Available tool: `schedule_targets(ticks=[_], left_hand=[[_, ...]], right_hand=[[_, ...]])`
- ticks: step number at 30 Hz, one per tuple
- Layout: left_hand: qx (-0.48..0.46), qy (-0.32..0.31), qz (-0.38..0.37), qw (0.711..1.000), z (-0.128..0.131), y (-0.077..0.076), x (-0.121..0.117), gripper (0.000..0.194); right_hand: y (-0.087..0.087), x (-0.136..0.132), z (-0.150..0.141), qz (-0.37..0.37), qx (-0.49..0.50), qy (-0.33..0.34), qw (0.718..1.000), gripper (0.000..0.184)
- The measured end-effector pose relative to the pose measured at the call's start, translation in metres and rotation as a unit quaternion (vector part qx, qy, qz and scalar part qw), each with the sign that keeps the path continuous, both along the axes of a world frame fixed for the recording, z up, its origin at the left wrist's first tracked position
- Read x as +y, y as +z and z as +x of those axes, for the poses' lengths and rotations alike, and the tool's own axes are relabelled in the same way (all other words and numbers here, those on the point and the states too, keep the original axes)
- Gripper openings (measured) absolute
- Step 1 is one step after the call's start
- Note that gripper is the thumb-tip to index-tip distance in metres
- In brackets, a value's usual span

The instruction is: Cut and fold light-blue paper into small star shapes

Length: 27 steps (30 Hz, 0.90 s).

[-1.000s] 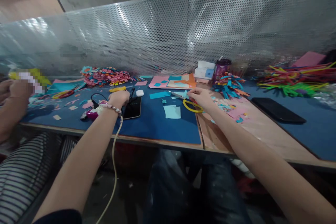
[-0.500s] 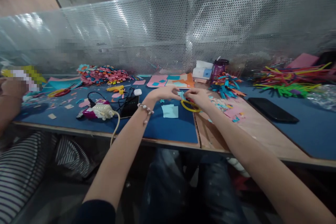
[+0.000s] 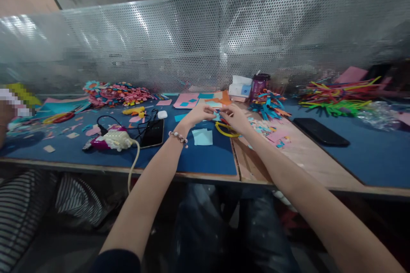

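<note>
Both my hands meet over the blue mat point(image 3: 205, 158), near its far right corner. My left hand point(image 3: 197, 115) and my right hand point(image 3: 235, 118) pinch a small light-blue paper piece point(image 3: 218, 116) between their fingertips. Yellow-handled scissors point(image 3: 226, 130) lie just under my right hand. A light-blue paper square point(image 3: 202, 137) lies flat on the mat in front of my left wrist, which wears a bead bracelet.
A glue gun point(image 3: 110, 140) with a cord and a dark phone point(image 3: 153, 133) lie left. Another black phone point(image 3: 320, 131) lies right. Paper flowers point(image 3: 118, 93), coloured strips point(image 3: 339, 96), a purple jar point(image 3: 258, 86). A perforated metal screen point(image 3: 205, 42) behind. A person in stripes sits left.
My left hand left the glue gun and crossed right to meet my right hand at the small blue paper piece. The view drifted slightly.
</note>
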<state>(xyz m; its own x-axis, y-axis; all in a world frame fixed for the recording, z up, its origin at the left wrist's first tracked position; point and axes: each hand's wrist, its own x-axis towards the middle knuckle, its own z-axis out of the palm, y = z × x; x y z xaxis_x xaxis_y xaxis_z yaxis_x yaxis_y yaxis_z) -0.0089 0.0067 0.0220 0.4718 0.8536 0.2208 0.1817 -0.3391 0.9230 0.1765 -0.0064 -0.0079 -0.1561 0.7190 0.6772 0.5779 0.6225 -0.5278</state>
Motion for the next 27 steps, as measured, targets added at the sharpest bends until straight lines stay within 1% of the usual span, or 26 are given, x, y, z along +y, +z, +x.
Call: schedule_targets(ticks=[2, 4, 7, 11, 19, 23, 27], left_hand=[[-0.021, 0.004, -0.005, 1.0, 0.001, -0.002, 0.0, 0.021], [-0.047, 0.007, -0.011, 0.999, 0.003, -0.005, 0.002, 0.02], [-0.07, 0.011, -0.023, 0.997, 0.003, -0.009, 0.005, 0.021], [-0.084, -0.004, -0.018, 0.996, 0.004, -0.008, 0.004, 0.023], [-0.108, -0.022, -0.002, 0.994, 0.006, -0.004, -0.002, 0.027], [-0.112, -0.025, 0.0, 0.993, 0.007, -0.005, -0.003, 0.024], [-0.113, -0.028, 0.002, 0.993, 0.008, -0.004, -0.005, 0.022]], right_hand=[[0.001, -0.002, 0.001, 0.056, -0.041, -0.022, 0.997, 0.02], [0.004, -0.006, 0.002, 0.098, -0.096, -0.028, 0.99, 0.017], [0.008, -0.013, 0.0, 0.131, -0.14, -0.031, 0.981, 0.015], [0.009, -0.016, -0.003, 0.141, -0.158, -0.038, 0.977, 0.014], [0.006, -0.011, -0.002, 0.15, -0.178, -0.055, 0.971, 0.015], [0.006, -0.011, -0.003, 0.165, -0.184, -0.069, 0.967, 0.014], [0.006, -0.012, -0.004, 0.164, -0.182, -0.076, 0.966, 0.013]])
